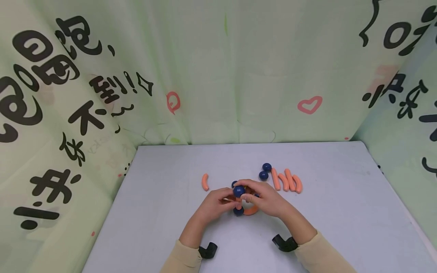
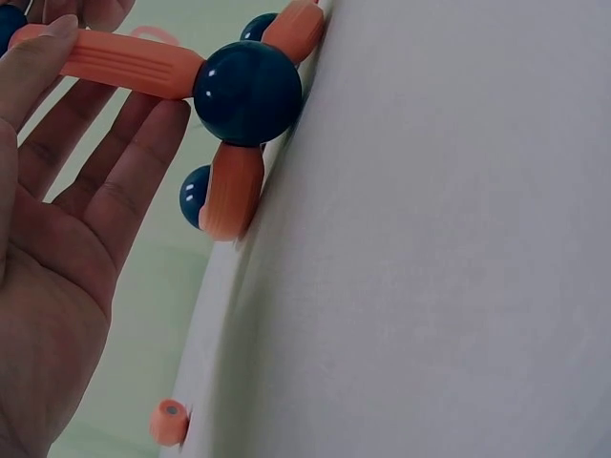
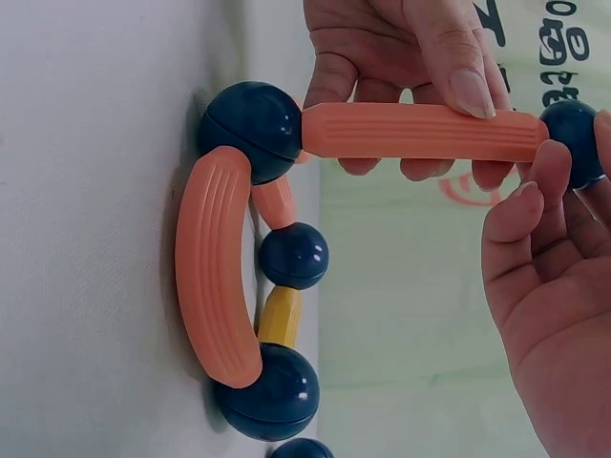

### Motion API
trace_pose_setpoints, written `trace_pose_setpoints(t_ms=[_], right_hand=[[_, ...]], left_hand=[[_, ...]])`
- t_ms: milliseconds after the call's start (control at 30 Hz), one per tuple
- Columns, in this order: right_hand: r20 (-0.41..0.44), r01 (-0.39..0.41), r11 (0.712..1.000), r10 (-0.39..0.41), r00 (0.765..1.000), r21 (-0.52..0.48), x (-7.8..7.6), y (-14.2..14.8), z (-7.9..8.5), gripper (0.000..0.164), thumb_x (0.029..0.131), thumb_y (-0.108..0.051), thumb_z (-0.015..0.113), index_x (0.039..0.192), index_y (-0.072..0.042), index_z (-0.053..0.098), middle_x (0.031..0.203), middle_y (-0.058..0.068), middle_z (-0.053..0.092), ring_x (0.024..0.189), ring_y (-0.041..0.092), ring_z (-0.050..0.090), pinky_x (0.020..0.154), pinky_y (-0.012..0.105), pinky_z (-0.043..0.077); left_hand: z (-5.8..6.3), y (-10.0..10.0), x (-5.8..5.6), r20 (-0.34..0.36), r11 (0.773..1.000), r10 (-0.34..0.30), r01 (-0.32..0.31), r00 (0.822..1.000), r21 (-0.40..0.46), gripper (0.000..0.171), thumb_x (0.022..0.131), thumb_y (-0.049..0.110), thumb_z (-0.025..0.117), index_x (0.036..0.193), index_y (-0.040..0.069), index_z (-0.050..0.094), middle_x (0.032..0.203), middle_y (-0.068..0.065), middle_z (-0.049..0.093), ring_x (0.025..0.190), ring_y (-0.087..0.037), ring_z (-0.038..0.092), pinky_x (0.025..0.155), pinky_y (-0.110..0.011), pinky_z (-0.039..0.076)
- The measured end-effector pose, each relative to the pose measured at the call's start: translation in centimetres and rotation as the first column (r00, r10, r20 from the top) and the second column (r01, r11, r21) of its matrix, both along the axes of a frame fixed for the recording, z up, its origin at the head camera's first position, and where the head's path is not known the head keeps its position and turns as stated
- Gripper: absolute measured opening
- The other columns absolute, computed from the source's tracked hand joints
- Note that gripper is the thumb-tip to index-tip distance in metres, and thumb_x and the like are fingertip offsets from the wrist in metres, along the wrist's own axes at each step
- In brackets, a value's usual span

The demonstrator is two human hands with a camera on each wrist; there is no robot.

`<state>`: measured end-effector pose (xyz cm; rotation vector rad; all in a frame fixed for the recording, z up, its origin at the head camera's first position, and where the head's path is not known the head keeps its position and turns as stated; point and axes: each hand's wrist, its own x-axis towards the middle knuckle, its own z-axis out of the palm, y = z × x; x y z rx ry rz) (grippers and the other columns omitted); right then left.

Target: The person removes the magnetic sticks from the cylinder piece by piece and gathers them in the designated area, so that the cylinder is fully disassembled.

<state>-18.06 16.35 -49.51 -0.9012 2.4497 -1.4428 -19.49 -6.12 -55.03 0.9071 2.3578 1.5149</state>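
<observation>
L hand (image 1: 217, 203) pinches the straight, ridged orange plastic rod (image 3: 410, 131) in its upper half, prob. to keep it upright on the glossy dark-blue lower ball (image 3: 250, 132). R hand (image 1: 269, 199) has thumb & fingers clamped on the glossy dark-blue top ball (image 1: 239, 191), at the rod's upper end, seemingly to steady that joint. Lower ball sits in a loop w/ a curved orange plastic rod (image 3: 218, 267) & a short yellow plastic rod (image 3: 280, 317), lying on the pale table (image 1: 170, 167), prob. b/c a wide base resists tipping. Loose orange rods (image 1: 289, 179) & 2 dark-blue balls (image 1: 263, 175) lie to the right, prob. for easy reach.
</observation>
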Motion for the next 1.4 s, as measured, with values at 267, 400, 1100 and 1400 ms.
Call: trace_pose_setpoints(t_ms=[267, 400, 1100, 1400], right_hand=[[0.019, 0.001, 0.999, 0.0, 1.0, -0.048, -0.1, 0.0, -0.4, 0.035, 0.101, -0.023, 0.056, 0.133, -0.008, 0.056, 0.095, 0.007, 0.066, 0.077, 0.01, 0.057, 0.067, 0.025, 0.051], [0.022, 0.006, 0.998, -0.005, 1.0, -0.064, -0.1, 0.0, -0.5, 0.035, 0.101, -0.021, 0.056, 0.133, -0.007, 0.056, 0.098, 0.003, 0.066, 0.078, 0.013, 0.059, 0.068, 0.025, 0.053], [0.1, 0.276, 0.961, -0.278, 0.955, 0.037, -4.0, 5.3, 0.0, 0.037, 0.099, -0.031, 0.061, 0.133, -0.019, 0.054, 0.117, 0.009, 0.064, 0.099, 0.025, 0.061, 0.077, 0.026, 0.053], [0.106, 0.384, 0.89, -0.419, 0.902, 0.246, -7.2, 9.1, -0.4, 0.051, 0.097, -0.047, 0.059, 0.139, -0.023, 0.047, 0.121, 0.009, 0.058, 0.105, 0.028, 0.054, 0.091, 0.046, 0.045]], left_hand=[[-0.1, 0.0, 0.0, 0.003, 0.999, -0.009, 0.008, 1.0, 0.037, 0.013, 0.091, 0.032, 0.069, 0.102, 0.025, 0.069, 0.101, 0.007, 0.067, 0.101, -0.009, 0.067, 0.086, -0.023, 0.056], [-0.2, 0.0, -0.1, -0.017, 0.999, -0.02, 0.021, 1.0, 0.042, 0.014, 0.092, 0.031, 0.069, 0.103, 0.024, 0.069, 0.102, 0.006, 0.067, 0.101, -0.009, 0.067, 0.085, -0.023, 0.056], [-0.1, -0.1, 0.0, 0.042, 1.0, -0.024, 0.023, 0.999, 0.017, 0.034, 0.09, 0.029, 0.072, 0.121, 0.015, 0.069, 0.106, 0.003, 0.067, 0.1, -0.006, 0.066, 0.087, -0.022, 0.056], [-0.2, -0.2, 0.1, 0.078, 0.999, -0.03, 0.027, 0.996, 0.044, 0.032, 0.09, 0.024, 0.072, 0.121, 0.018, 0.069, 0.107, 0.002, 0.067, 0.102, -0.01, 0.066, 0.09, -0.022, 0.055]])
